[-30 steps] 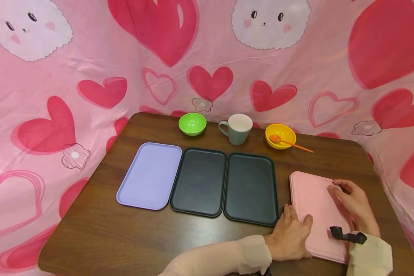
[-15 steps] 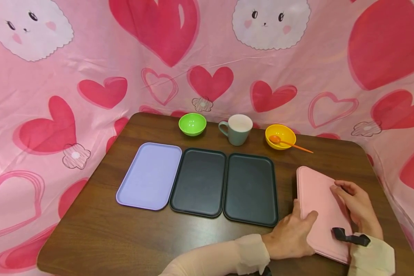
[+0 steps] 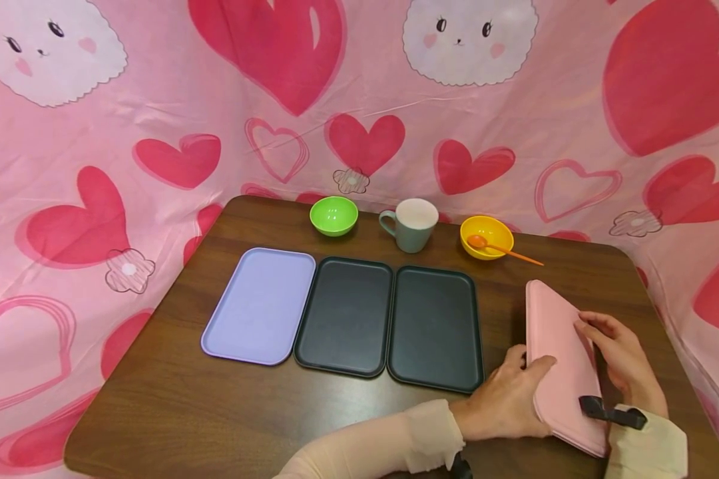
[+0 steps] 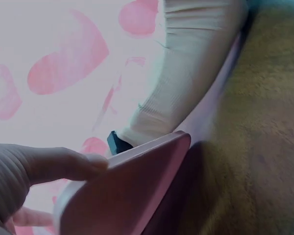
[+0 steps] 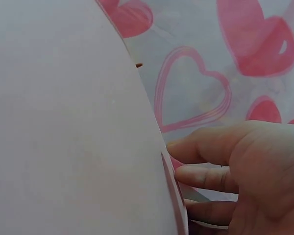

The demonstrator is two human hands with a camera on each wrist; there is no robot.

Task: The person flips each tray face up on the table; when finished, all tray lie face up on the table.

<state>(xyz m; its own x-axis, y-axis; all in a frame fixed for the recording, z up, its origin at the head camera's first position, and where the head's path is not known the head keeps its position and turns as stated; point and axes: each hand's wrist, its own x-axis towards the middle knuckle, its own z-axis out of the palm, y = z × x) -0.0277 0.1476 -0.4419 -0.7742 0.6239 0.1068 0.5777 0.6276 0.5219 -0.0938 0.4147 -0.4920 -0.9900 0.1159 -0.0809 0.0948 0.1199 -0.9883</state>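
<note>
In the head view, a flat pink rectangular slab [image 3: 566,372] with rounded corners stands tilted at the table's right side, its left side raised. My left hand [image 3: 506,406] grips that raised edge, thumb across the upper face and fingers behind the edge. The left wrist view shows the thumb [image 4: 63,166] pressed on the slab [image 4: 132,191]. My right hand [image 3: 626,359] holds the opposite edge with bent fingers. In the right wrist view, the fingertips [image 5: 186,147] meet the edge of the slab [image 5: 78,127], where a slit between layers shows.
A lilac tray [image 3: 260,306] and two black trays, one in the middle [image 3: 344,316] and one on its right [image 3: 434,326], lie side by side. Behind stand a green bowl [image 3: 334,216], a grey-green mug [image 3: 413,233] and a yellow bowl [image 3: 497,229] holding an orange spoon [image 3: 509,252]. A heart-patterned curtain [image 3: 371,60] hangs behind.
The pink slab has gone from lying nearly flat to a steep tilt, its left side rising and shifting right. My left hand has closed around that edge; the right hand stays nearly in place.
</note>
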